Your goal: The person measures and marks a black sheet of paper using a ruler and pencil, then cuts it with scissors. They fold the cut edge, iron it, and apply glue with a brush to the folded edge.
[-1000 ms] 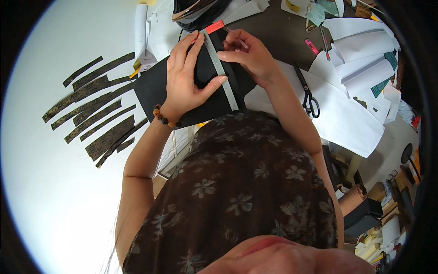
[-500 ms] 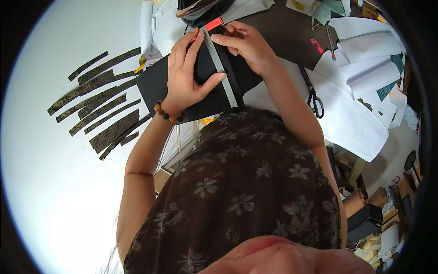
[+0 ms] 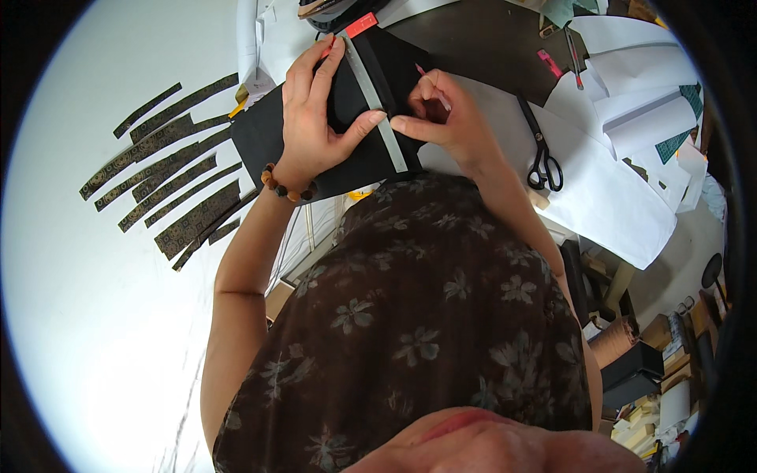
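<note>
A metal try square with a red stock (image 3: pixel 362 25) and a silver blade (image 3: pixel 364 79) lies across a flat black sheet (image 3: pixel 256 135). My left hand (image 3: pixel 311 106), with a beaded bracelet on its wrist, presses on the square. Its fingers stretch up to the red stock, and the thumb rests apart from them on the blade. My right hand (image 3: pixel 449 122) is closed around a slim pink pen-like stick (image 3: pixel 420 69), mostly hidden by the fingers. The tip of the right thumb is at the blade's right edge, beside the left thumb.
Several dark patterned strips (image 3: pixel 162 150) lie on the white surface at left. Black-handled scissors (image 3: pixel 544 165) rest on white paper (image 3: pixel 607 217) at right. Farther back are a pink object (image 3: pixel 550 63), a slender tool (image 3: pixel 573 59) and rolled white sheets (image 3: pixel 650 122).
My right hand has moved from the far end of the blade toward me, down to beside the left thumb. The left hand still presses the square, which has shifted slightly in view.
</note>
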`<state>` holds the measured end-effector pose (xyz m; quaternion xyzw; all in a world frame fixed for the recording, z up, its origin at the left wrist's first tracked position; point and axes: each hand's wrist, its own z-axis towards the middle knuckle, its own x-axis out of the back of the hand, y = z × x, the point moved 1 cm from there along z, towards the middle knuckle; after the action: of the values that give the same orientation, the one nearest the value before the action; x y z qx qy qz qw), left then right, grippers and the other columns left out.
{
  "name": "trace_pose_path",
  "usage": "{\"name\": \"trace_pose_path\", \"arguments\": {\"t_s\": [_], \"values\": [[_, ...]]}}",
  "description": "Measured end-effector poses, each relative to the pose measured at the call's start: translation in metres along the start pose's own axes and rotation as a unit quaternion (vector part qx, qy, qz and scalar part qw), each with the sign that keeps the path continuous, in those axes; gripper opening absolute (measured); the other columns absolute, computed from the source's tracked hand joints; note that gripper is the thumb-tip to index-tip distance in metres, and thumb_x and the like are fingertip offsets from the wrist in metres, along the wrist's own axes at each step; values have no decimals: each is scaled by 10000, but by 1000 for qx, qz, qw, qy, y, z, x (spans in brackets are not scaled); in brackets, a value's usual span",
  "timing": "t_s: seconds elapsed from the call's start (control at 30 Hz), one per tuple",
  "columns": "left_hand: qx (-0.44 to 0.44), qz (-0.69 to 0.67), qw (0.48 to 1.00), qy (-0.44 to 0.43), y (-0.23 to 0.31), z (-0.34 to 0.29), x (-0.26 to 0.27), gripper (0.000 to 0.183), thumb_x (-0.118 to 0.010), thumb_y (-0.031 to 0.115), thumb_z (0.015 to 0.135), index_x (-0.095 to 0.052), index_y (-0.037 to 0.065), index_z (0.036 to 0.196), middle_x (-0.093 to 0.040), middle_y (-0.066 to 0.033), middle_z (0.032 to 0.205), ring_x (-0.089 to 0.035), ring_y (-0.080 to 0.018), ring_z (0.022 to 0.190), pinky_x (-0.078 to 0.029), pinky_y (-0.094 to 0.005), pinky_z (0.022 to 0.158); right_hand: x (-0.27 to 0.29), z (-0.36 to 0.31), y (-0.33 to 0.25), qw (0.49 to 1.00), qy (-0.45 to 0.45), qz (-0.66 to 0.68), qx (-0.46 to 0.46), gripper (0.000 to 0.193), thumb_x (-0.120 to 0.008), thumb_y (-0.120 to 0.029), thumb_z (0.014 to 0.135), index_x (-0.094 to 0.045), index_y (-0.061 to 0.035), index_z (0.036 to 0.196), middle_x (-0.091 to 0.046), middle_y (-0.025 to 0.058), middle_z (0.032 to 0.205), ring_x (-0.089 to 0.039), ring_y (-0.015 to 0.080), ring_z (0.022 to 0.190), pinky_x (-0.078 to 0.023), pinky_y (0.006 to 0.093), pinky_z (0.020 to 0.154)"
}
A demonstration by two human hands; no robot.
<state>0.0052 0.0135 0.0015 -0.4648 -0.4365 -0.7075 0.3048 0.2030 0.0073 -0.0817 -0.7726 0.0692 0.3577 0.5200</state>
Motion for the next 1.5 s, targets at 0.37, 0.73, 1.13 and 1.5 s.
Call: {"name": "trace_pose_path", "arguments": {"t_s": [0.37,0.73,1.13,1.5], "values": [[2,2,1000,-6,-1,-2,1,849,-787,472,749,-488,22,1404,-465,-168,1412,-454,-342,1275,-354,-429,1055,19,-24,-2,976,72,-17,207,193,-562,-141,992,-513,-65,1162,-595,30,925,-478,90,783,-406,226,757],[0,18,1000,-13,0,0,1,857,-780,480,751,-478,27,1413,-455,-164,1432,-446,-348,1290,-349,-435,1056,29,-11,-10,946,133,-143,260,340,-458,-241,1059,-596,-6,1262,-659,40,858,-511,66,736,-421,197,711],[4,13,1000,-3,2,3,1,889,-800,489,720,-486,17,1404,-470,-166,1419,-452,-357,1284,-346,-436,1068,-13,48,3,981,91,-8,172,263,-735,-19,855,-552,-30,1044,-625,24,881,-592,72,822,-473,221,718],[9,11,1000,-6,1,2,0,888,-802,484,719,-484,13,1402,-463,-167,1424,-440,-369,1293,-343,-455,1063,-18,53,11,987,67,59,133,279,-734,-31,859,-514,-79,1025,-603,-13,886,-538,43,797,-415,200,713]]}}
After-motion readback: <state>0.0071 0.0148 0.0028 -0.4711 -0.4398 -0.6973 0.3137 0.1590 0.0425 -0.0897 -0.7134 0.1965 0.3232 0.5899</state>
